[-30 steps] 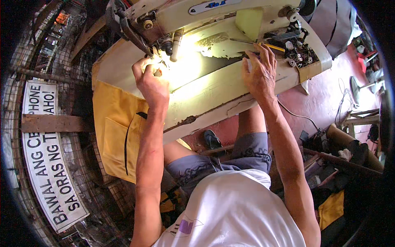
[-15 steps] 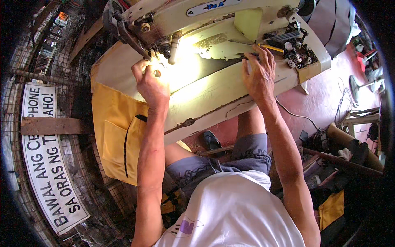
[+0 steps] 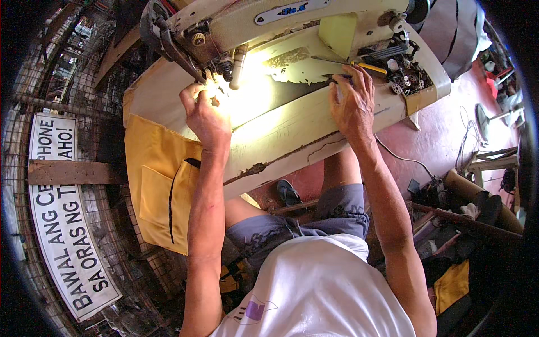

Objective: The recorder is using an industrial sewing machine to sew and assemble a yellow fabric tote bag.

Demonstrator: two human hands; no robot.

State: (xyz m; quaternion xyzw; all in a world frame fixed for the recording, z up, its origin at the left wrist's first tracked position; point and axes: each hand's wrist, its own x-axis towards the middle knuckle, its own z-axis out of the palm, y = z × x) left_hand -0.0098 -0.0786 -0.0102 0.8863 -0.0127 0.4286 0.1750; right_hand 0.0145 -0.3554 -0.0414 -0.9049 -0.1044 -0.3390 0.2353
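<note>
My left hand (image 3: 208, 121) is at the needle end of a worn cream sewing machine (image 3: 348, 14), its thumb and fingers pinched together under the lamp. Glare hides what they hold, if anything. My right hand (image 3: 355, 106) rests on the machine bed (image 3: 292, 123) with its fingers curled. A thin dark tip (image 3: 327, 76) juts out beside those fingers; the rest of that tool is hidden. Just beyond them lies a screwdriver with a yellow handle (image 3: 371, 68). Yellow fabric with a pocket and a black strip (image 3: 157, 185) hangs off the table's left end, beside my left forearm.
Metal bobbins and small parts (image 3: 407, 81) are heaped at the bed's right end. Wire mesh with a white sign (image 3: 73, 224) and a wooden slat (image 3: 76, 172) stands at left. Grey material (image 3: 455, 33) sits behind at right. A cable (image 3: 404, 154) runs across the reddish floor.
Both hands keep nearly the same places; the right hand's fingers shift very slightly. The view has moved a little.
</note>
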